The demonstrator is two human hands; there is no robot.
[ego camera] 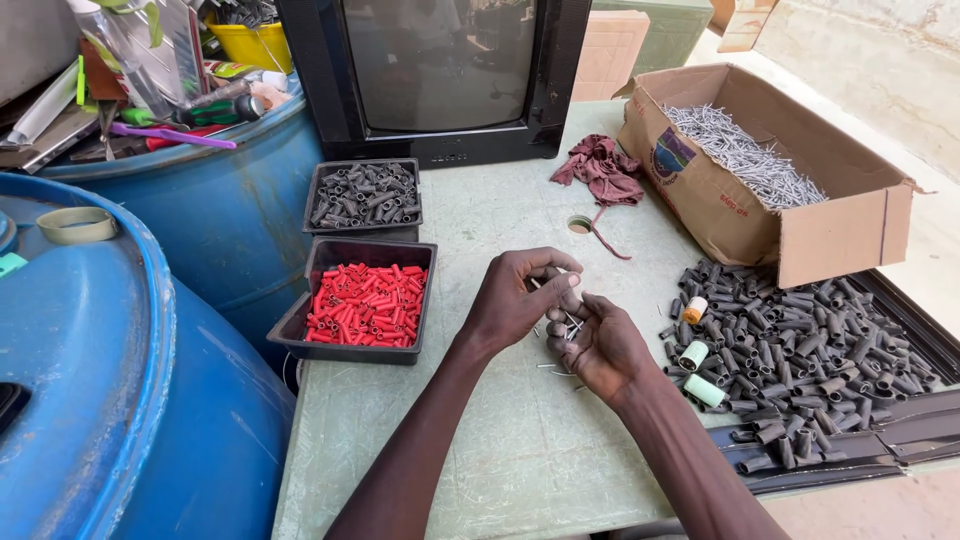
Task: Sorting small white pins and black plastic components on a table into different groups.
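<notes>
A: Quick one. What did the hands have?

B: Right hand (598, 345) lay palm up, half cupped, with a few thin metal pins (570, 322) loose in it. Left hand (520, 298) curled over it, fingertips pinched on one pin, maybe a small sleeve too; couldn't tell.

A: Where, exactly?

B: Just above the green table (500, 440), mid-frame, between the tray of red sleeves (366, 304) and the pile of dark sleeves (790, 350). A couple of pins lay on the table under the hands.

A: Doing it well?

B: I'd say keep the right palm level so the pins don't roll off, and take one pin at a time, gripped near its end.

A: Pose?

B: Both forearms came in from the bottom edge, wrists close, hands touching.
</notes>
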